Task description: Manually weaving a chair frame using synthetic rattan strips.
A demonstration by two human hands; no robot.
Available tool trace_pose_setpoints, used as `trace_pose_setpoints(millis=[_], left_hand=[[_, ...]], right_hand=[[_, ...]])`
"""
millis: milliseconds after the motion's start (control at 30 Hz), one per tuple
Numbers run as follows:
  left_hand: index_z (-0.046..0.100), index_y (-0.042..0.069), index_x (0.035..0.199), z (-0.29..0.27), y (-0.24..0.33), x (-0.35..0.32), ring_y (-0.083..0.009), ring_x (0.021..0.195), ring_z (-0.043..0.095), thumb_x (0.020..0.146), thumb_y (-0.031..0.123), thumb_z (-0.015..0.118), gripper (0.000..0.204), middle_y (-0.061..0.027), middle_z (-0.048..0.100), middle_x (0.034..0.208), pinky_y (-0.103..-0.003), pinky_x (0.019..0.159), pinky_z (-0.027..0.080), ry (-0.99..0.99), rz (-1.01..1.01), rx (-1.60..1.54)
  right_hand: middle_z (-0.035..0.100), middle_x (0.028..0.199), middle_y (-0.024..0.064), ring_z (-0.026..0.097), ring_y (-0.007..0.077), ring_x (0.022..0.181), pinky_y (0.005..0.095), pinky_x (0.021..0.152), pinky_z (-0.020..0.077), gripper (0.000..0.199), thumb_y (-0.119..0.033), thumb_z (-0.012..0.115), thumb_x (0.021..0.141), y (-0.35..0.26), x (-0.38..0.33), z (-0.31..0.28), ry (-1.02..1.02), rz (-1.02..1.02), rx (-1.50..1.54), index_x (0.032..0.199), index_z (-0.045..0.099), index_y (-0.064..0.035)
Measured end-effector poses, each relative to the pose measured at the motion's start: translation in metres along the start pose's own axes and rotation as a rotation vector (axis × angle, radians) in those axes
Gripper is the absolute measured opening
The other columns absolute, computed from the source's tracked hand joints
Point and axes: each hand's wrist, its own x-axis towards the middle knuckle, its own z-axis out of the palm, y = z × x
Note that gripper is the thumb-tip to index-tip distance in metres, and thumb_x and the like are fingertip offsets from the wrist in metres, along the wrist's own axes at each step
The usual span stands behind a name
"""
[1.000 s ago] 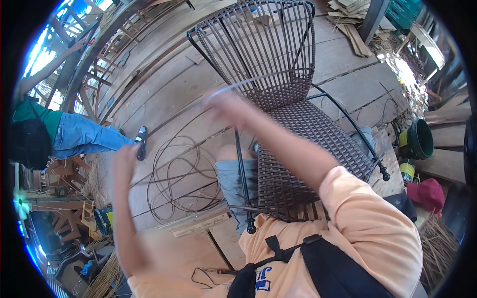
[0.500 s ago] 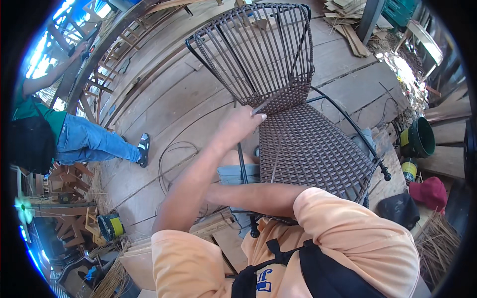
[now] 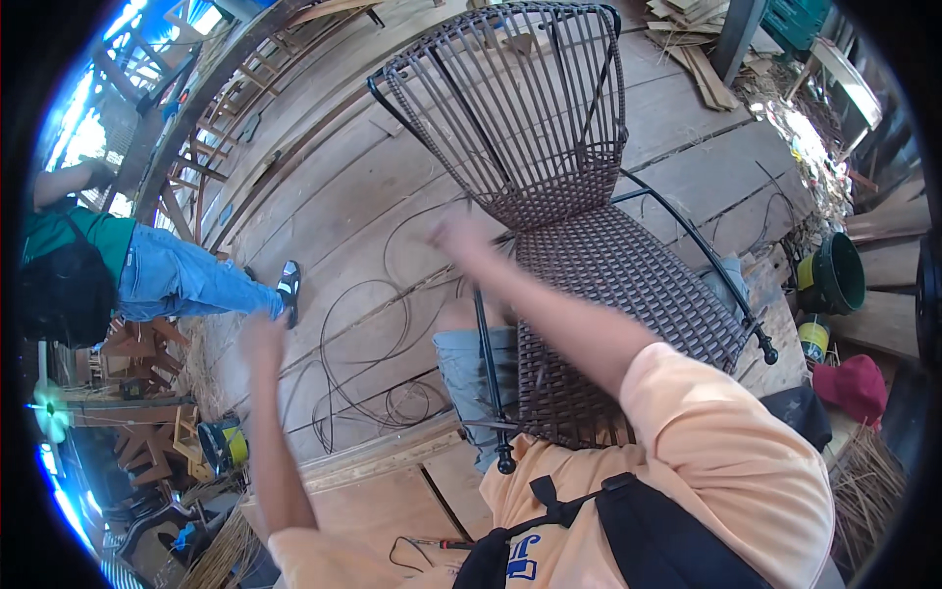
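Note:
A chair (image 3: 628, 270) with a dark metal frame and brown woven strands stands in front of me. Its seat has a close weave, while the backrest (image 3: 520, 103) shows mostly lengthwise strands with gaps. My right hand (image 3: 459, 236) is beside the chair's left side, near where seat and back meet. Out to the left, above the floor, is my left hand (image 3: 263, 339), away from the chair. Motion smears the fingers of both hands, so whether they hold anything is hidden. A long thin strand (image 3: 327, 358) lies in loose loops on the floor between my hands.
At left stands a person (image 3: 186, 275) in a green shirt and jeans. A red-and-black handled tool (image 3: 442, 543) lies on the boards near me. Buckets (image 3: 836, 275), a red cap (image 3: 852, 386) and a black cap (image 3: 797, 414) are at right. Wood offcuts (image 3: 692, 69) lie beyond.
My left hand has left the chair's seat-back joint and swung far left. My right arm, formerly crossed under the left, has moved up beside the chair. The looped strand now shows more fully.

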Motion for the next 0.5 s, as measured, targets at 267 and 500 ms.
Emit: trace_pose_setpoints(millis=[267, 500], left_hand=[[0.064, 0.003, 0.09, -0.045, 0.23, -0.031, -0.0282, 0.076, 0.06, 0.086, 0.025, 0.048, 0.028, -0.0169, 0.06, 0.075, -0.037, 0.07, 0.045, -0.118, 0.622, -0.427], [0.055, 0.017, 0.116, 0.023, -0.232, -0.065, -0.033, 0.09, 0.058, 0.09, 0.032, 0.04, 0.033, -0.0174, 0.06, 0.096, -0.044, 0.077, 0.044, -0.128, -0.157, 0.507]], right_hand=[[0.057, 0.108, 0.0127, 0.052, 0.0193, 0.099, 0.0334, 0.086, 0.042, 0.038, -0.028, 0.058, 0.08, -0.113, -0.11, 0.109, -1.168, 0.227, 1.046, 0.111, 0.055, -0.0066], [0.055, 0.074, 0.0058, 0.05, 0.0128, 0.061, 0.0243, 0.053, 0.0413, 0.007, -0.009, 0.049, 0.084, 0.034, 0.054, -0.131, 0.415, 0.675, 1.382, 0.084, 0.054, -0.0049]])
